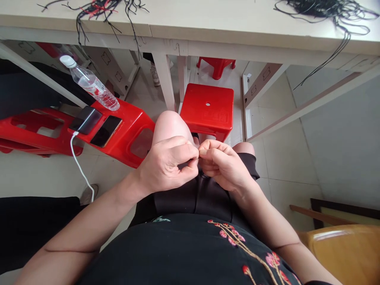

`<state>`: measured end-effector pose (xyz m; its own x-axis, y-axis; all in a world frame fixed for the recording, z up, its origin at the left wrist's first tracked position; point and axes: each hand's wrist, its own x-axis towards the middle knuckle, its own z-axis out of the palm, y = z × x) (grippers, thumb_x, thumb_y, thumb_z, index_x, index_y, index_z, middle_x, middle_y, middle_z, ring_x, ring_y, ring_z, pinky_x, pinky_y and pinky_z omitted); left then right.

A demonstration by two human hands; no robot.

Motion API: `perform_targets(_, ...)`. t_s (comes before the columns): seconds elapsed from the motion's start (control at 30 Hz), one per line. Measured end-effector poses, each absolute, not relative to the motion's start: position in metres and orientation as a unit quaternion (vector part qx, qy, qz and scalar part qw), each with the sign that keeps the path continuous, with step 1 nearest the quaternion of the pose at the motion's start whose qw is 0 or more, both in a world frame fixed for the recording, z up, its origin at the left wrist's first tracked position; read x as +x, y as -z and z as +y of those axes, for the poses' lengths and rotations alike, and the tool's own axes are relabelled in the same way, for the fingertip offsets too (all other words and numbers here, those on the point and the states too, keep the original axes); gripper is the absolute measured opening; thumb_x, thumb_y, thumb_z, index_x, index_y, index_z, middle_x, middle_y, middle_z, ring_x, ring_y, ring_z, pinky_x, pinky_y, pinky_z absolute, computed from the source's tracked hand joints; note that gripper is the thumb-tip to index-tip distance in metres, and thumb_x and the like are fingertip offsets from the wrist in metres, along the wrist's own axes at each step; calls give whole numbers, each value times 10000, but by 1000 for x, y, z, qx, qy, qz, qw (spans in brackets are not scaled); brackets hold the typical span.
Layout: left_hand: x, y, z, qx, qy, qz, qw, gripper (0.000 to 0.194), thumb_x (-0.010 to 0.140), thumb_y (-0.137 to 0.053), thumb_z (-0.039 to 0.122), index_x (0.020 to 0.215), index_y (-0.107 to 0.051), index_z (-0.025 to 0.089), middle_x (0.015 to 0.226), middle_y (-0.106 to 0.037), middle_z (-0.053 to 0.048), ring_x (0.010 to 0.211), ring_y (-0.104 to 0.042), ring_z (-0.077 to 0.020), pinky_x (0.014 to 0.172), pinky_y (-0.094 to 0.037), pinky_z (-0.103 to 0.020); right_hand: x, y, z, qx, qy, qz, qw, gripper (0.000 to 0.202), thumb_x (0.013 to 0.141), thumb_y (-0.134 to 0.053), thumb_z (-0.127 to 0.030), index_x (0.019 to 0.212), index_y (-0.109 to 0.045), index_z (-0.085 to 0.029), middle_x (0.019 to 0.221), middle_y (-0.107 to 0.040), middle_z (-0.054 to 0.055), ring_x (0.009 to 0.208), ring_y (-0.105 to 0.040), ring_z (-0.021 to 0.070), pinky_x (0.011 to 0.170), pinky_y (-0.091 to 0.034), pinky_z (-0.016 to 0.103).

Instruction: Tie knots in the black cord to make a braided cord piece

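Observation:
Over my lap, my left hand and my right hand meet fingertip to fingertip. Each is closed in a pinch of thumb and forefinger. Whatever lies between the fingertips is too small and too covered to name. Beyond them, on the pale table, a tangle of black cords with some red ones lies at the left, its ends hanging past the edge. A bigger heap of black cords lies at the right, with several strands dangling over the front.
A red stool stands under the table. On another red stool at the left are a water bottle, a phone and a dark device with a white cable. A wooden chair is at the lower right.

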<state>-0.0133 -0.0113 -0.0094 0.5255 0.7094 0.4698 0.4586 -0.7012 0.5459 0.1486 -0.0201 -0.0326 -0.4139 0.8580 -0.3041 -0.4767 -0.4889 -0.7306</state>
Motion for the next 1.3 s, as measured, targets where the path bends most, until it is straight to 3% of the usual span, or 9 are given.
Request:
perform_targets(0.27, -13, 7, -10, 880, -337, 294, 159, 228, 692, -493, 31, 544, -465, 202, 524, -457, 29, 499, -397, -92, 467, -356, -224, 149, 28, -23, -336, -811, -260, 401, 151, 672, -648, -198, 574, -535, -172, 424, -274, -118, 388, -148, 17, 352, -106, 155)
perform_targets(0.43, -10, 3, -10, 840, -314, 340, 283, 220, 682, -537, 94, 516, -459, 214, 525, -487, 25, 491, -422, -99, 469, -381, -242, 150, 25, -26, -319, -837, -215, 388, 159, 663, -634, -198, 561, -512, -180, 443, -224, -120, 395, -117, 22, 341, -92, 149)
perform_targets(0.57, -14, 8, -12, 744, -369, 398, 390, 76, 717, -602, 171, 663, -556, 198, 621, -576, 8, 566, -534, -107, 518, -461, -231, 152, 27, -22, -328, -811, -212, 435, 134, 668, -620, -212, 580, -523, -181, 439, -213, -124, 395, -120, 24, 347, -105, 143)
perform_targets(0.67, -18, 12, -15, 685, -412, 427, 424, 49, 739, -629, 200, 760, -590, 178, 716, -630, -14, 658, -600, -118, 589, -514, -229, 155, 30, -17, -330, -788, -265, 447, 73, 692, -599, -227, 650, -578, -171, 423, -291, -109, 379, -200, 28, 342, -138, 142)
perform_targets(0.8, -18, 12, -17, 668, -435, 431, 422, 60, 739, -639, 184, 777, -593, 175, 753, -643, -13, 702, -621, -118, 646, -539, -233, 157, 34, -17, -359, -730, -356, 459, 134, 760, -564, -242, 870, -612, -183, 571, -559, -34, 451, -448, 72, 357, -277, 167)
perform_targets(1.0, -21, 5, -19, 699, -373, 473, 386, 123, 782, -625, 238, 887, -624, 174, 806, -660, -20, 715, -621, -118, 646, -520, -216, 160, 36, -22, -376, -666, -456, 455, 153, 802, -631, -315, 752, -578, -181, 563, -566, -44, 430, -366, 37, 399, -253, 185)
perform_targets(1.07, -24, 2, -17, 726, -323, 479, 374, 95, 804, -607, 268, 809, -620, 175, 715, -623, 1, 632, -573, -99, 573, -481, -198, 160, 35, -23, -380, -661, -458, 458, 165, 816, -618, -320, 736, -572, -182, 566, -564, -42, 446, -368, 42, 416, -254, 193)
perform_targets(1.13, -26, 1, -16, 742, -294, 467, 381, 188, 827, -577, 295, 683, -567, 175, 596, -536, 25, 533, -486, -79, 489, -417, -191, 160, 36, -22, -378, -664, -450, 462, 173, 826, -604, -320, 724, -567, -185, 561, -548, -43, 458, -364, 47, 426, -250, 198)
perform_targets(1.3, -24, 7, -13, 716, -334, 433, 434, 386, 855, -531, 329, 532, -374, 186, 490, -298, 46, 452, -300, -69, 403, -268, -221, 155, 37, -21, -376, -669, -425, 480, 133, 783, -619, -280, 692, -582, -191, 524, -408, -74, 450, -268, 43, 417, -198, 197)
